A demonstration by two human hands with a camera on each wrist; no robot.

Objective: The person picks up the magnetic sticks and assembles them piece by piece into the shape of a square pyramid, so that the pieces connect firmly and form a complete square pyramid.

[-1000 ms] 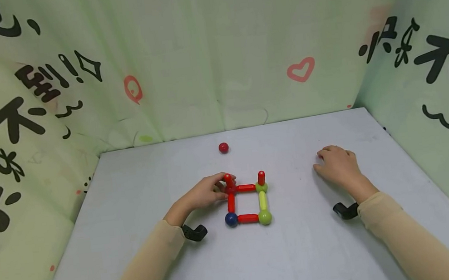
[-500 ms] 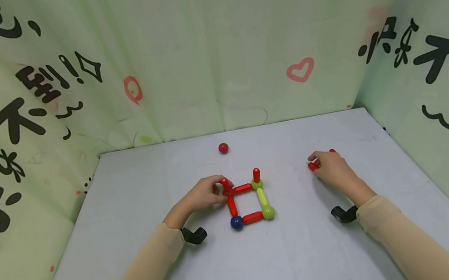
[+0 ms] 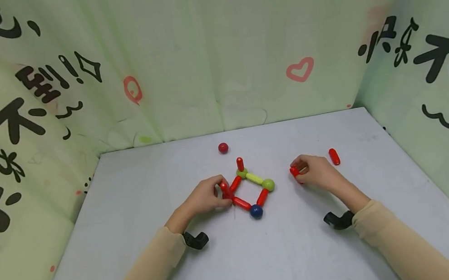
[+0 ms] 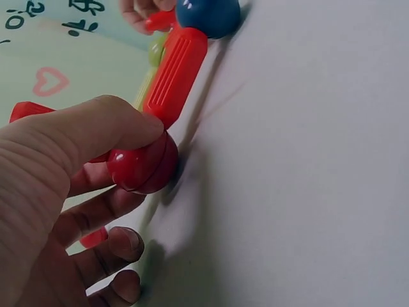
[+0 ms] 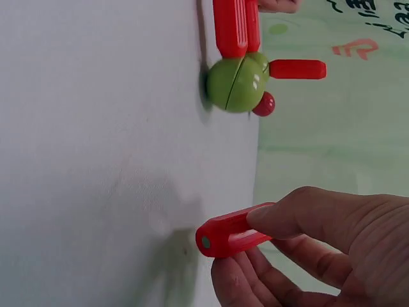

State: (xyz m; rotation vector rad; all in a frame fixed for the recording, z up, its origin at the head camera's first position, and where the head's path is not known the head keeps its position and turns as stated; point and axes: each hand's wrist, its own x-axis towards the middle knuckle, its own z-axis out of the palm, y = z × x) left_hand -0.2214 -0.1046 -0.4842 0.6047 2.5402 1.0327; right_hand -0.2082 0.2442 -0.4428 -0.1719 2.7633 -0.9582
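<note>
A four-sided frame of magnetic rods and balls lies mid-table, with a blue ball [image 3: 256, 211] at its near corner and green balls [image 3: 268, 184] at two others. My left hand [image 3: 203, 196] pinches the red corner ball [image 4: 144, 166] between thumb and fingers. Red rods stand up from that ball and from the far green ball [image 3: 242, 173]. To the right, my right hand [image 3: 318, 170] pinches a loose red magnetic rod [image 5: 223, 236] near the tabletop, apart from the frame. Its exposed end shows a dark disc.
Another red rod [image 3: 334, 156] lies on the table just beyond the right hand. A single red ball [image 3: 223, 148] sits near the back edge. Printed curtains [image 3: 216, 58] close off the white table [image 3: 293, 251] at the back and sides.
The left hand has turned the frame counterclockwise, bringing the blue corner to the right. The right hand has moved left with one red rod; a second rod now lies uncovered behind it.
</note>
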